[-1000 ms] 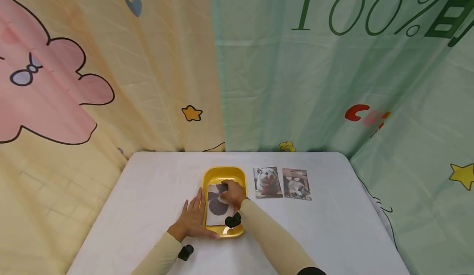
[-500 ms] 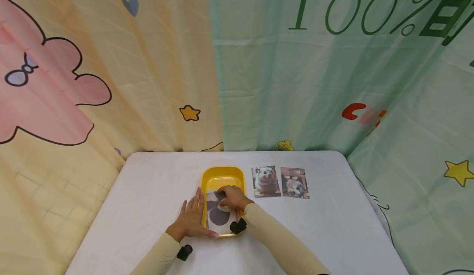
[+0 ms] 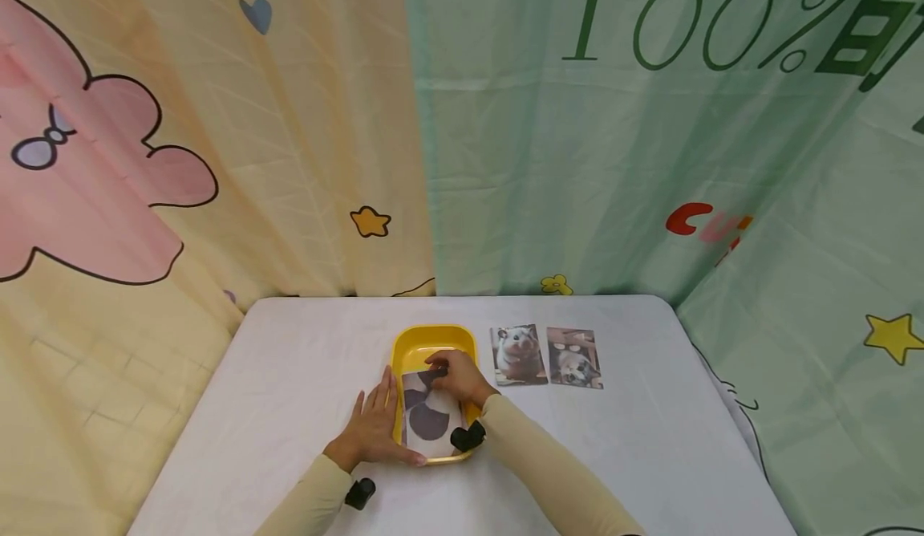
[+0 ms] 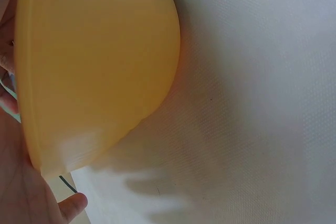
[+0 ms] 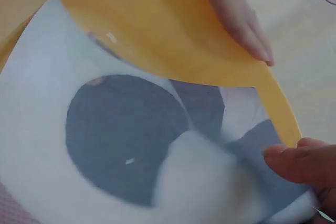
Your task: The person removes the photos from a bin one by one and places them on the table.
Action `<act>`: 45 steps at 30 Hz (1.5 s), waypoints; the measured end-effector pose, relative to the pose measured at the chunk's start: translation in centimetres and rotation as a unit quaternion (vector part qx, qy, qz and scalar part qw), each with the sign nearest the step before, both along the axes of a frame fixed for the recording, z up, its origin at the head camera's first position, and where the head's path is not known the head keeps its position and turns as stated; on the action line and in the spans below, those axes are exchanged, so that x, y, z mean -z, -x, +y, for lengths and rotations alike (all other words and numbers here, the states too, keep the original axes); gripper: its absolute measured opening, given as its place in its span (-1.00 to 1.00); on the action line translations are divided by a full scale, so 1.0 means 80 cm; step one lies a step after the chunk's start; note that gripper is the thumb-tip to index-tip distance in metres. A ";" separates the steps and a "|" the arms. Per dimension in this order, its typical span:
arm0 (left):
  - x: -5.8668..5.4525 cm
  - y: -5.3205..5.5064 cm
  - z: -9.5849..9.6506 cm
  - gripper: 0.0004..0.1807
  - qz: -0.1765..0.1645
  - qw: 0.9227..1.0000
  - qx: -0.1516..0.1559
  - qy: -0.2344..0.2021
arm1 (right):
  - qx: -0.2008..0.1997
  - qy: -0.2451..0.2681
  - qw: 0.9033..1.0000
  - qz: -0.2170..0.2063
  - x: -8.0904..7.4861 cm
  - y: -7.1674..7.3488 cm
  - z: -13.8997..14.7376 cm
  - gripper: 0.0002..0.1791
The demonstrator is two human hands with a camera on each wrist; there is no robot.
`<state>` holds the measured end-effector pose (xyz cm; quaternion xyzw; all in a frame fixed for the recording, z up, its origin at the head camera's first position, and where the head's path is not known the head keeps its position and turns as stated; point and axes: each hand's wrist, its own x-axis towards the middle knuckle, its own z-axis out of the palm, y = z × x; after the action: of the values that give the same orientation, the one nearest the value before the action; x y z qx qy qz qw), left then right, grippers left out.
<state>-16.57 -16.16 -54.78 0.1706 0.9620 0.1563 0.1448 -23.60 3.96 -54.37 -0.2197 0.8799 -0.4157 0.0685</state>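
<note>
One card (image 3: 429,424), far edge pinched in right fingers (image 3: 444,357), straight left fingers (image 3: 380,392) against tray (image 3: 435,330)

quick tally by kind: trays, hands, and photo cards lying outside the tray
Trays: 1, the yellow tray
Hands: 2, the left hand and right hand
Photo cards outside the tray: 2, the nearer card and farther card
Total: 5

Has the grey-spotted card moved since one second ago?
Yes: in the head view, the card shifted nearer the person's side, away from the yellow tray's far rim.
</note>
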 end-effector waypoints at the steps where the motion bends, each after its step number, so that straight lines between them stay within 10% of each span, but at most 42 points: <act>1: 0.001 0.000 0.000 0.64 0.001 1.000 0.000 -0.001 | 0.002 0.011 1.000 -0.001 0.001 0.001 0.002 -0.67; 12: 0.002 -0.003 0.003 0.63 -0.009 1.000 -0.004 -0.001 | 0.038 0.057 0.997 -0.030 0.005 0.004 0.008 -0.95; 45: -0.001 0.000 0.003 0.65 -0.010 1.000 -0.014 0.001 | 0.079 0.079 0.991 0.069 0.005 0.000 0.018 -0.89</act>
<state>-16.56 -15.96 -54.74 0.1551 0.9631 0.1592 0.1519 -23.61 5.39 -54.74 -0.1820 0.8617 -0.4717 -0.0429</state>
